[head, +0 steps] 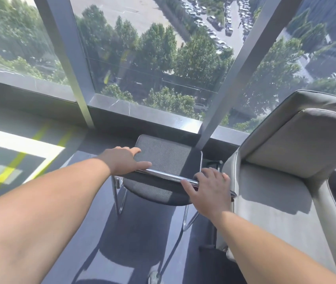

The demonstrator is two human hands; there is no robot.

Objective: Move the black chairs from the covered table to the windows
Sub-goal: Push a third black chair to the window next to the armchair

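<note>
Fingers [132, 150] of left hand [122, 161] lie apart and nearly straight, reaching over the left end of the chrome top bar [169, 176] of the black mesh chair [167, 156]. The thumb runs along the bar. We see no full wrap, so we read it as resting on the bar, not clamped.

Right hand [210, 191] is on the right end of the same bar. Its fingers [214, 172] are splayed and pointing toward the glass, with the thumb laid across the bar. We call that flat contact too and cannot confirm a grip underneath.

The chair stands upright on the dark floor [142, 232] on its chrome cantilever legs, seat toward the window [163, 58]. It sits close under the window ledge [142, 111], at the foot of a slanted grey mullion [230, 78].

A grey upholstered armchair [282, 191] is just beside the chair on our right. We cannot tell whether the two touch, since the right hand covers the gap.

Yellow floor lines [13, 165] and a bright sun patch lie well off to the left. The chair's shadow falls toward us on the floor. Both forearms are bare. Trees and parked cars show through the glass.
</note>
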